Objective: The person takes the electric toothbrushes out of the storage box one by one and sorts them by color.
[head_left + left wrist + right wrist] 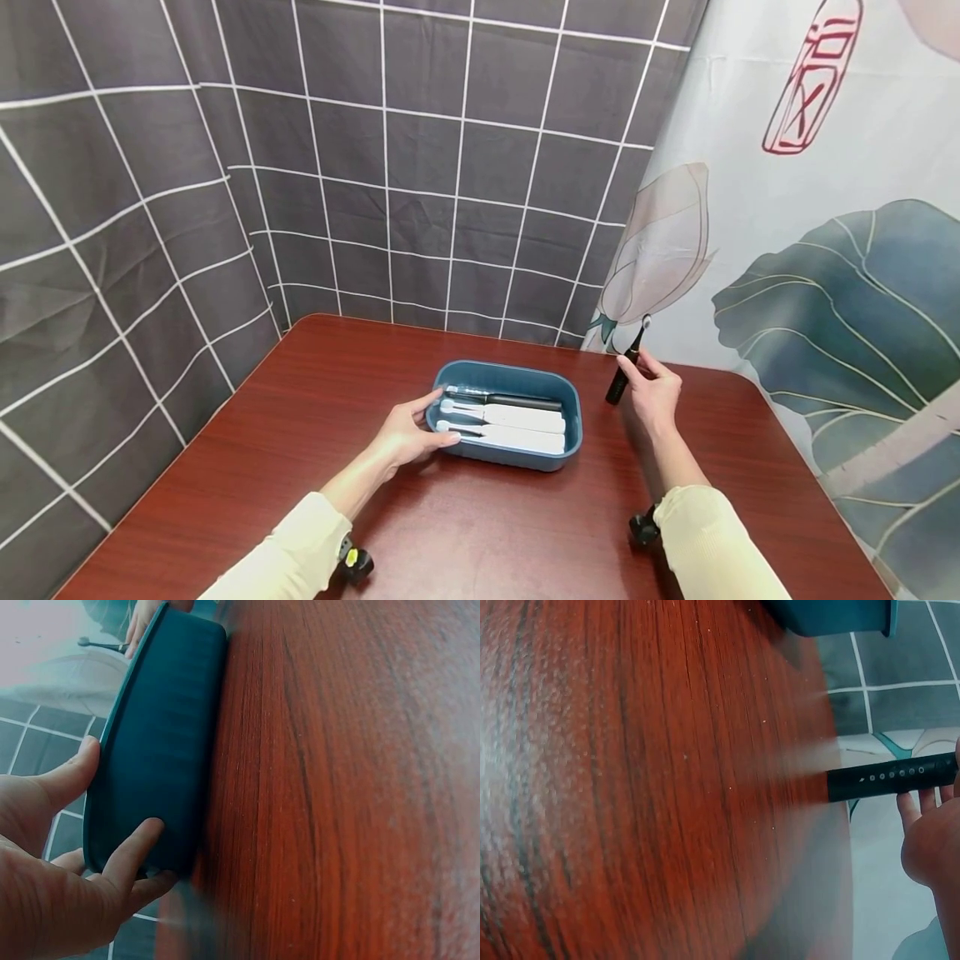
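Observation:
A blue plastic basket (572, 417) sits on the table, holding a black electric toothbrush (525, 402) at the far side and two white electric toothbrushes (525, 419) closer to me. My left hand (405, 433) grips the basket's left end, its thumb at the near corner; the left wrist view shows fingers against the basket's outer wall (161, 742). To the right of the basket, my right hand (654, 392) pinches another black electric toothbrush (618, 387), tilted with its white-bristled head up. Small marks line its handle (889, 777). Whether its base touches the table is unclear.
The red-brown wooden table (315, 367) has rounded back corners. Behind it hangs a dark grey cloth (420, 150) with white grid lines. A pale cloth with printed leaves (862, 275) hangs at the right, close behind my right hand.

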### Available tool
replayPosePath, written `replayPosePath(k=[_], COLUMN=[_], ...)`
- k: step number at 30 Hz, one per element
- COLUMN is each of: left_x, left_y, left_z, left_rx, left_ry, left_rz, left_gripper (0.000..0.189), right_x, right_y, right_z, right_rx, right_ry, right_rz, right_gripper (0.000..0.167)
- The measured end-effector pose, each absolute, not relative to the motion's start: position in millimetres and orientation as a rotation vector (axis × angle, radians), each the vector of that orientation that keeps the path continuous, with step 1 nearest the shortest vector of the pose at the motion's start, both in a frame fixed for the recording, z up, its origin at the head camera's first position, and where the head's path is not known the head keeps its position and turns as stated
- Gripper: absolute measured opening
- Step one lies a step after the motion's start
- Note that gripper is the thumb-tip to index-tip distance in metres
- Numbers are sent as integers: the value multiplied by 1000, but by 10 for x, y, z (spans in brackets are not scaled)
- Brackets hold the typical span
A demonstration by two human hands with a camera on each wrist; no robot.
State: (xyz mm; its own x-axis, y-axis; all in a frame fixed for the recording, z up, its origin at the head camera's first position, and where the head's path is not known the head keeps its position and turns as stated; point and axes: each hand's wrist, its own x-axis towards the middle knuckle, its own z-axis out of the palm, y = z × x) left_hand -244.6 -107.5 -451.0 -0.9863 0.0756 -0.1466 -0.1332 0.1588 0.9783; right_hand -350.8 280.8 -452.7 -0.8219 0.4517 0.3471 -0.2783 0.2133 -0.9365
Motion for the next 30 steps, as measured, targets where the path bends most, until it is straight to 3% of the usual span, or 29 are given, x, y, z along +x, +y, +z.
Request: replayPosePath(k=[8,25,30], left_x=[-2445,-2433,-2434], left_y=[-1076,-1052,-1057], left_z=[-4508,-4495,-4505], left_rx=[-64,-71,-80], left_ry=[2265,2260,2257], left_rz=[1933,1934,1938], left_gripper=[89,89,90], right_x=[-3505,-3494,-3462], right_y=[2829,2851,2867], right_z=[-4563,-4537,-4540], right_rx=[-177,-143,-148], right_ry=[-2002,-2028,-2085], right_rz=[1659,1573,1546], right_gripper=[50,48,59])
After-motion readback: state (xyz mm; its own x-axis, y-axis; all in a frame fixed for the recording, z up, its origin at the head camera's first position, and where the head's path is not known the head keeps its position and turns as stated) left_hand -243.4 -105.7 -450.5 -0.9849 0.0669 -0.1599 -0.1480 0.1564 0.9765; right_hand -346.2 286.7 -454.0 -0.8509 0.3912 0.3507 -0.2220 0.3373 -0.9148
